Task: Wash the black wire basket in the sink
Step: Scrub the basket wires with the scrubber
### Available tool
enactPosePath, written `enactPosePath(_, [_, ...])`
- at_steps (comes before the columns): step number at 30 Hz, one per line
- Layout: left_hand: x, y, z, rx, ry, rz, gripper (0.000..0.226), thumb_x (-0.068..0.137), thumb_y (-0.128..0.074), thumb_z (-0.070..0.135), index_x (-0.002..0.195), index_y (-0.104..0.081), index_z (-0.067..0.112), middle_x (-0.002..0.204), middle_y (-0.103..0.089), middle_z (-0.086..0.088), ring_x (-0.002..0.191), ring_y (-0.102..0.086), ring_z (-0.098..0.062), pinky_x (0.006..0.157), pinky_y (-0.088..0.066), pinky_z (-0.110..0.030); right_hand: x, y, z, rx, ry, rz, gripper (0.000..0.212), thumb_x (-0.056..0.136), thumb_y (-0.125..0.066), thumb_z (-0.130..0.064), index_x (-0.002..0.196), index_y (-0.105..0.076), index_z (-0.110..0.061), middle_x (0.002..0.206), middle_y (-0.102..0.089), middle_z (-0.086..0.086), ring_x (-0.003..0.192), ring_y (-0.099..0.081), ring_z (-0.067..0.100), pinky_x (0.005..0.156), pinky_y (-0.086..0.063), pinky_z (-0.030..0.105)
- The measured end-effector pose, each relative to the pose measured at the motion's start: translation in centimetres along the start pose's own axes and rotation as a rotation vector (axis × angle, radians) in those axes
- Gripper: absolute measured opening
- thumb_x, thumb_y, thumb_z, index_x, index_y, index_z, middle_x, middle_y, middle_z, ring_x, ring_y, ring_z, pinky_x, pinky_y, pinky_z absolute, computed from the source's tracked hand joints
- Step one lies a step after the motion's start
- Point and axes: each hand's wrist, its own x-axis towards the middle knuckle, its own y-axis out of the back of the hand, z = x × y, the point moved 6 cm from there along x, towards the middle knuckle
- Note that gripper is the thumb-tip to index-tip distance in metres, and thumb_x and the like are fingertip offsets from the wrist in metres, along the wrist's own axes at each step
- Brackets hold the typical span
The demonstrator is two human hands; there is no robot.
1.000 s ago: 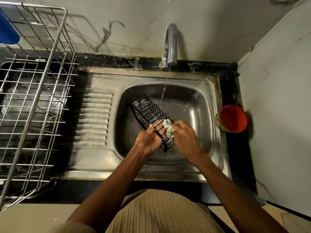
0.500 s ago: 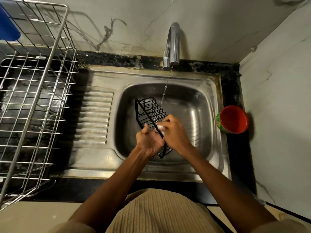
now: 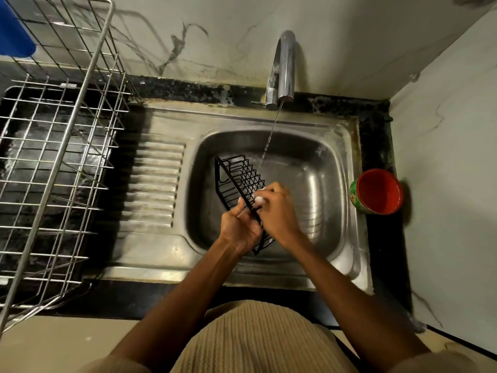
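The black wire basket (image 3: pixel 236 176) stands tilted on its edge inside the steel sink (image 3: pixel 317 162). My left hand (image 3: pixel 239 227) grips its near rim from the left. My right hand (image 3: pixel 277 208) pinches a small pale scrub pad (image 3: pixel 259 201) and presses it against the basket's wires from the right. The pad is mostly hidden under my fingers. A thin stream of water falls from the chrome tap (image 3: pixel 282 68) just beyond the basket's far end.
A large steel wire dish rack (image 3: pixel 59 146) stands on the dark counter at the left. The ribbed drainboard (image 3: pixel 153 187) lies between it and the basin. A red cup (image 3: pixel 379 191) sits on the counter right of the sink, by the wall.
The basket has been turned more upright and swung to the left. My right hand with the pad has slid up along the wires, closer to my left hand.
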Motion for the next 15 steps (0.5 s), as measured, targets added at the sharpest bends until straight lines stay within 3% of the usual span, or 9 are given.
enactPosePath(3, [0.1,0.8,-0.2,-0.065,-0.003,0.03,0.05,0.105,-0.037,0.038,0.117,-0.067,-0.001,0.117,-0.069,-0.021,0.102,-0.069,-0.034,0.092,-0.054,-0.045,-2.0,-1.2,-1.6,-0.002,0.133,-0.084,0.027,0.088,-0.067,-0.008,0.113,-0.074,-0.016,0.106,-0.057,-0.001,0.103,-0.048,0.012,0.085,-0.047,0.024])
enactPosePath(6, [0.4,1.5,-0.5,-0.062,-0.029,0.049,0.055,0.106,-0.035,0.037,0.133,-0.054,-0.006,0.13,-0.062,-0.025,0.107,-0.066,-0.034,0.099,-0.052,-0.045,-0.7,0.2,1.5,0.005,0.027,-0.057,0.032,0.092,-0.062,-0.005,0.117,-0.073,-0.022,0.103,-0.054,-0.003,0.1,-0.049,0.011,0.08,-0.046,0.023])
enactPosePath(8, [0.4,1.4,-0.7,0.017,-0.013,0.058,0.052,0.107,-0.033,0.032,0.133,-0.051,-0.009,0.135,-0.058,-0.029,0.115,-0.062,-0.038,0.101,-0.048,-0.049,0.6,1.5,3.8,-0.036,-0.075,0.007,0.032,0.093,-0.06,-0.002,0.118,-0.072,-0.019,0.102,-0.054,-0.003,0.1,-0.052,0.014,0.081,-0.044,0.022])
enactPosePath(11, [0.4,1.1,-0.6,0.177,-0.011,0.063,0.036,0.106,-0.032,0.014,0.125,-0.055,-0.006,0.119,-0.068,-0.024,0.103,-0.068,-0.031,0.093,-0.052,-0.044,1.6,1.5,4.2,0.039,-0.117,0.037,0.029,0.092,-0.062,0.001,0.113,-0.074,-0.014,0.104,-0.059,0.0,0.1,-0.059,0.018,0.082,-0.052,0.025])
enactPosePath(13, [0.5,1.0,-0.5,0.244,0.013,0.087,0.032,0.103,-0.029,0.003,0.113,-0.059,-0.002,0.103,-0.067,-0.016,0.087,-0.065,-0.023,0.081,-0.056,-0.034,1.4,-0.2,2.0,0.118,-0.034,-0.07,0.031,0.092,-0.06,0.002,0.115,-0.072,-0.015,0.111,-0.058,0.0,0.103,-0.058,0.015,0.081,-0.055,0.023])
enactPosePath(15, [0.4,1.1,-0.5,0.276,0.027,0.13,0.035,0.1,-0.026,-0.005,0.111,-0.059,0.0,0.098,-0.064,-0.014,0.087,-0.063,-0.021,0.07,-0.059,-0.029,0.8,-2.1,-0.4,0.104,0.107,-0.173,0.036,0.089,-0.061,0.006,0.115,-0.073,-0.015,0.112,-0.059,-0.001,0.107,-0.055,0.012,0.089,-0.051,0.022])
